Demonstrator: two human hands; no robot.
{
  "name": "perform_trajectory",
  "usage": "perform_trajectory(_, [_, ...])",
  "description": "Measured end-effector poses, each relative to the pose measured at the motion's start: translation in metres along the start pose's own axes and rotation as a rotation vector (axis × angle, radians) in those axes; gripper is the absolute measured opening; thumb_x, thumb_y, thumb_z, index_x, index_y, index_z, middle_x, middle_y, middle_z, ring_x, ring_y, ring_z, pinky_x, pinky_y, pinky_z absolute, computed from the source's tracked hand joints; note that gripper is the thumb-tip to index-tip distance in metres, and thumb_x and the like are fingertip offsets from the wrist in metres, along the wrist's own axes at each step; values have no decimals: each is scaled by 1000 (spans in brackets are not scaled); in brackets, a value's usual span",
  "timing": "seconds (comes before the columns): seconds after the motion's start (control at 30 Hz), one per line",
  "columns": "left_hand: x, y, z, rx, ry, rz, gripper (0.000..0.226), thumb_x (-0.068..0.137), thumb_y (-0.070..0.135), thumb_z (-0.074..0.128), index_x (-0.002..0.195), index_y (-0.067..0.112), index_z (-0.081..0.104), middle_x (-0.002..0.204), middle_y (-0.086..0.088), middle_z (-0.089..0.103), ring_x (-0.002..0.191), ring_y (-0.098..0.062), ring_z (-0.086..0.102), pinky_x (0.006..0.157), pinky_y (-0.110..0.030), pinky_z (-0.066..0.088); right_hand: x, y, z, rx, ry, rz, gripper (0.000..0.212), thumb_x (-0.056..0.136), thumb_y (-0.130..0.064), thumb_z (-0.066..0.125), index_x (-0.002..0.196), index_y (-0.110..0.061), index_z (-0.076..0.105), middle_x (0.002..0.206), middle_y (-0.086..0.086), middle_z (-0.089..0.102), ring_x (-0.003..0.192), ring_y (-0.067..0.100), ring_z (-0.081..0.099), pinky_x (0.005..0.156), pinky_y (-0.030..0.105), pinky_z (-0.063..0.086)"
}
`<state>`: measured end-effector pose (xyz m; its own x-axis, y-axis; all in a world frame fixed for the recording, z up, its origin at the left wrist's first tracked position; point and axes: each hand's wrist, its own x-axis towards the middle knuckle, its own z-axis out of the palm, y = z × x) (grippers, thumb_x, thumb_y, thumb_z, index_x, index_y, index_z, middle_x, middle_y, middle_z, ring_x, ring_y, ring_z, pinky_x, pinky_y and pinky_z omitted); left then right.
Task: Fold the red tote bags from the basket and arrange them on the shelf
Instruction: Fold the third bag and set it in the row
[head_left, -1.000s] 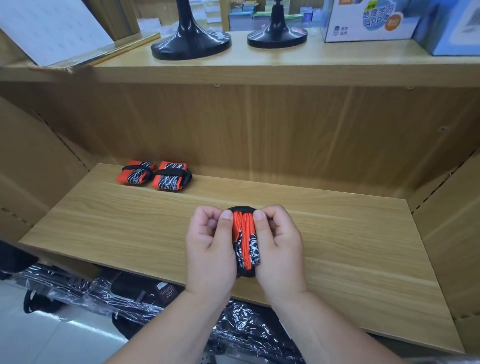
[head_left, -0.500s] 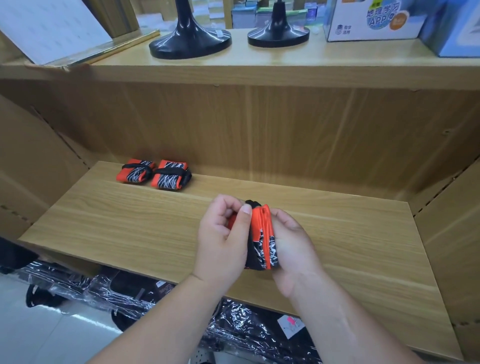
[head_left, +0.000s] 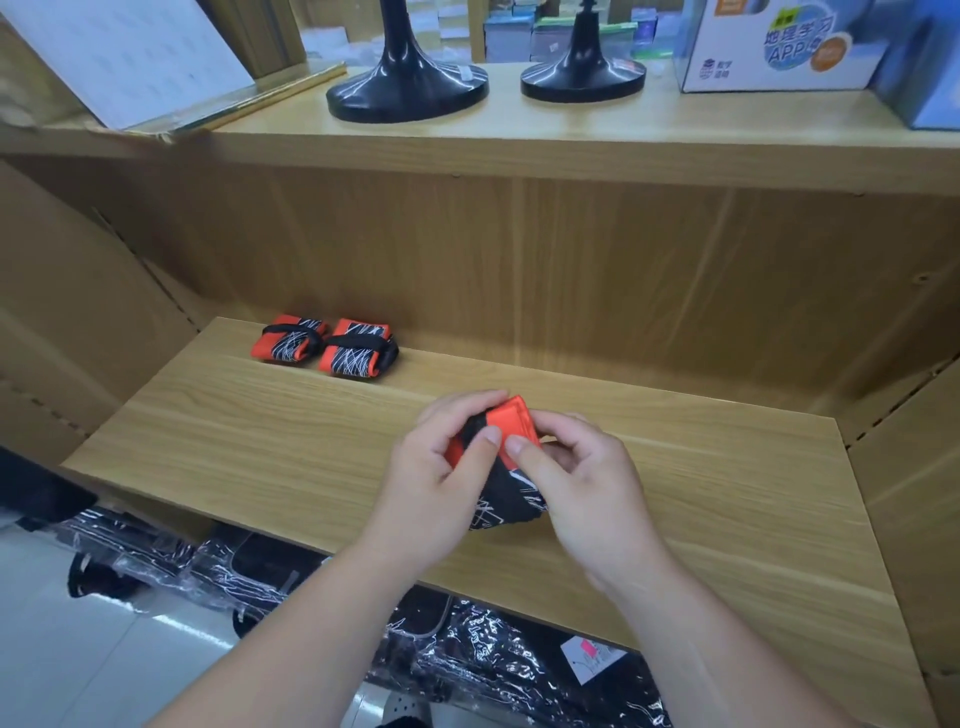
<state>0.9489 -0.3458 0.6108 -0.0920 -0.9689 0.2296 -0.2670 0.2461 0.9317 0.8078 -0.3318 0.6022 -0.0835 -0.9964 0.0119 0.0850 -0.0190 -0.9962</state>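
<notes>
While both thumbs press its red top edge, the left hand (head_left: 441, 467) and right hand (head_left: 582, 483) pinch a half-folded red-and-black fabric tote bag (head_left: 506, 467) just above the light wooden shelf board (head_left: 260, 457) — likely to keep the folds tight. Two finished, strapped red bundles (head_left: 324, 345) lie touching, well apart at the board's far-left back — nothing blocks the space beside them.

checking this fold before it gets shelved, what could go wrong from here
1. The bag is held only by the fingertips of the left hand and right hand; with no strap around it yet, it may spring open.
2. It is held near the shelf front edge, so a slip could drop it.
</notes>
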Motion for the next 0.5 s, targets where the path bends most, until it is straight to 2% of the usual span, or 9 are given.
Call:
perform_trajectory(0.13, [4, -4, -12, -57, -10, -82, 27, 81, 19, 70, 107, 24, 71, 101, 3, 73, 94, -12, 68, 87, -41, 57, 5, 1, 0, -63, -76, 22, 16, 94, -10, 64, 101, -21, 72, 94, 2, 76, 86, 14, 71, 80, 27, 57])
perform_trajectory(0.27, [7, -10, -9, -106, 124, -129, 20, 91, 6, 66, 99, 23, 66, 86, 10, 70, 80, -6, 63, 79, -33, 54, 9, 11, 10, -71, -74, 80, 14, 94, -19, 64, 107, -25, 64, 90, 1, 76, 87, 23, 72, 80, 37, 57])
perform_trajectory(0.37, [15, -22, -15, -153, 236, -174, 19, 96, 9, 59, 98, 28, 59, 89, 5, 64, 81, -10, 60, 81, -38, 51, 11, 20, 22, 51, -34, 180, 21, 88, -11, 72, 104, -21, 63, 80, -5, 74, 83, 21, 71, 78, 38, 61])
perform_trajectory(0.5, [21, -39, -23, -214, 168, -218, 21, 92, 20, 58, 107, 34, 59, 99, 2, 67, 89, -15, 64, 88, -45, 52, 17, 33, 36, 131, 62, 224, 21, 88, -2, 69, 106, -13, 65, 90, 6, 75, 84, 16, 70, 78, 32, 60])
